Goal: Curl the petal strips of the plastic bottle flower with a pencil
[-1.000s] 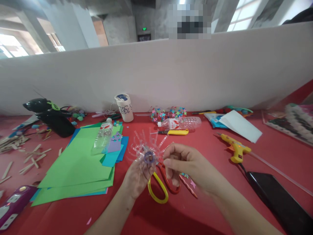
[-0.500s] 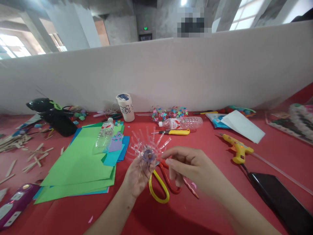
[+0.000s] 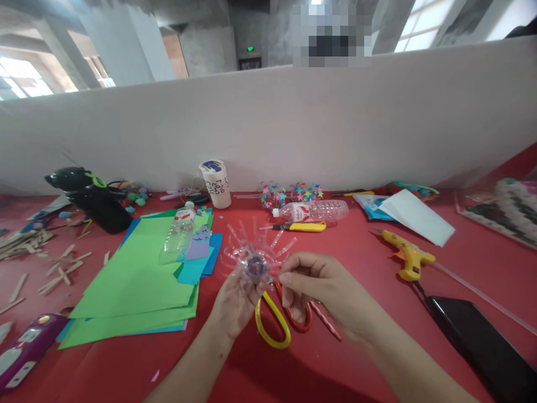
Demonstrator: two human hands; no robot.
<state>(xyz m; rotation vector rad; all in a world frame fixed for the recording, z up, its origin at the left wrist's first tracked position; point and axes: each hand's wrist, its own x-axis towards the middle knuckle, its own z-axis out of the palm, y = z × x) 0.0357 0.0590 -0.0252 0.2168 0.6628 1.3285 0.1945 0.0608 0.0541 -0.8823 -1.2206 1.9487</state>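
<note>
In my left hand [image 3: 235, 299] is the cut-off top of a clear plastic bottle [image 3: 255, 266]. Its purple-rimmed neck faces me, and its sides are slit into thin strips fanning outward. Just right of it, my right hand [image 3: 312, 285] is closed, thumb against forefinger. Whatever the fingertips pinch, perhaps a strip's end, is too small to make out. Beneath both hands lies a pair of scissors [image 3: 272, 330] with one yellow and one red handle, its blades mostly hidden. A pink-red pointed piece [image 3: 329, 322] rests beside the red handle.
Beyond my hands lie a yellow utility knife [image 3: 308, 226] and a clear bottle [image 3: 323, 211]. Green paper sheets [image 3: 138, 274] carry another bottle [image 3: 179, 232] at left. A white cup [image 3: 216, 184] stands behind. To the right are a yellow glue gun [image 3: 409, 254] and a black phone-like slab [image 3: 478, 341].
My right hand has moved slightly left, closer to the bottle top, and its thumb and forefinger have come together. The bottle top has turned a little in my left hand.
</note>
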